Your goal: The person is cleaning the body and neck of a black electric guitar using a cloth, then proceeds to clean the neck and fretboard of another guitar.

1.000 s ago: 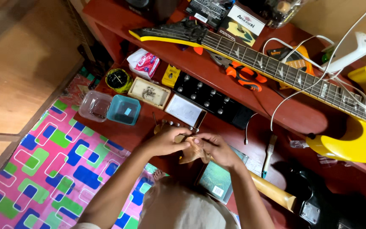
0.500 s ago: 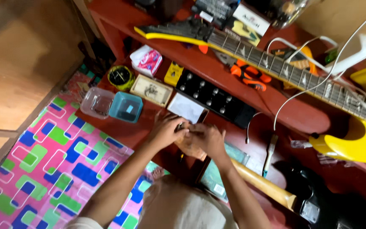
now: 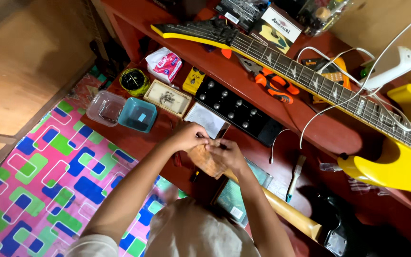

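left hand (image 3: pixel 186 137): fingers pinched narrow at the headstock, fingertips meeting the right hand; what sits in the pinch is too small to tell
right hand (image 3: pixel 225 153): closed on the far end of the headstock, thumb up against the left fingertips
headstock (image 3: pixel 205 162): pale wood, end of a guitar neck (image 3: pixel 288 215) that runs off to 4 o'clock into a black guitar body (image 3: pixel 357 233); mostly covered by both hands
in the way: both hands hide the top of the headstock; person's grey-clad torso (image 3: pixel 196 233) blocks the near edge of the desk
12 o'clock of hands: black pedal board (image 3: pixel 236 110) with rows of knobs; white card (image 3: pixel 206 119) just beside it
10 o'clock: shallow tray of small parts (image 3: pixel 166 97), teal box (image 3: pixel 138 114), clear box (image 3: pixel 105 107), round yellow-green tin (image 3: pixel 134 81), small yellow pedal (image 3: pixel 193 80), red-and-white packet (image 3: pixel 165 64)
1 to 3 o'clock: yellow guitar (image 3: pixel 400 157) lying across the upper shelf, neck toward 11 o'clock; orange-handled pliers (image 3: pixel 274 85) by its neck; white cable (image 3: pixel 338 102) looping over the frets
3 o'clock: small brush (image 3: pixel 295 178) with blue handle, apart from the hands
under right forearm: flat clear sleeve (image 3: pixel 236 200)
desk (image 3: pixel 310 128): dark red wood, two levels, crowded
floor: mat (image 3: pixel 39 181) with pink, blue and green blocks at 8 o'clock; pale wood panel (image 3: pixel 20 62) at 10 o'clock
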